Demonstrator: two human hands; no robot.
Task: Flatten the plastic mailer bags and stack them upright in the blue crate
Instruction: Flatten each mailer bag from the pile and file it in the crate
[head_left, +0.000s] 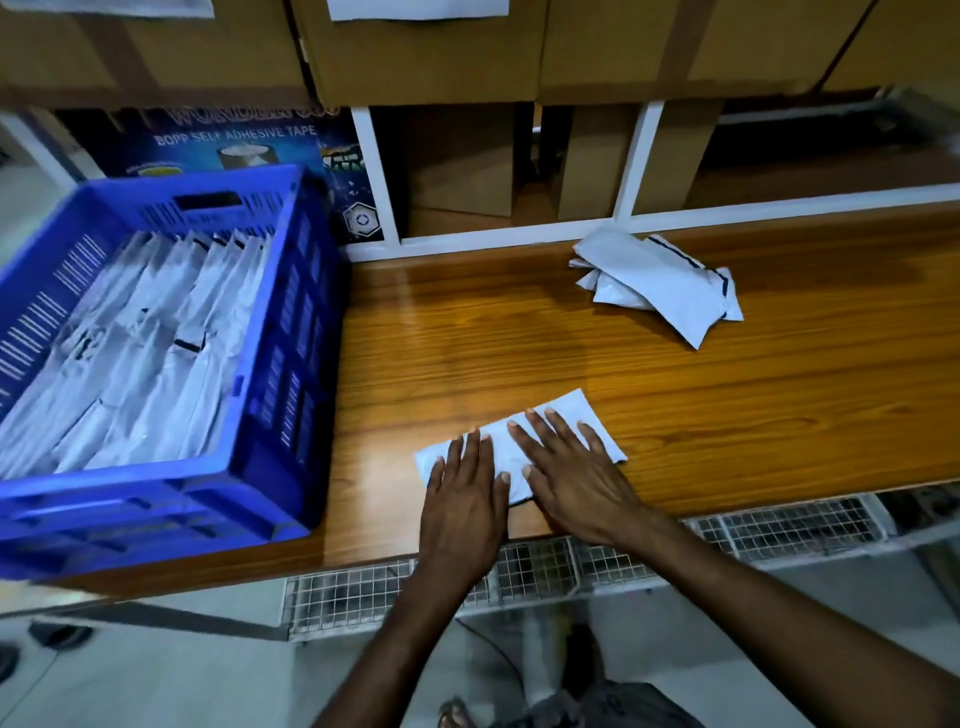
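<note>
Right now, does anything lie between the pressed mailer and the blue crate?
Nothing visible. The left hand and right hand press the mailer bag; only bare table lies between it and the blue crate. The pile of mailers sits far right, off that path.

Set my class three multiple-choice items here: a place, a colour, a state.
1. Where does the loose pile of mailers lie? A on a chair B on the table, far right C on the floor
2. What colour is the crate? A red B green C blue
3. How do the left hand and right hand lie on the near mailer? A gripping its edges B flat, fingers straight C lifted off it
Answers: 1 B, it rests on the wood; 2 C, blue walls; 3 B, both hands press it down.
</note>
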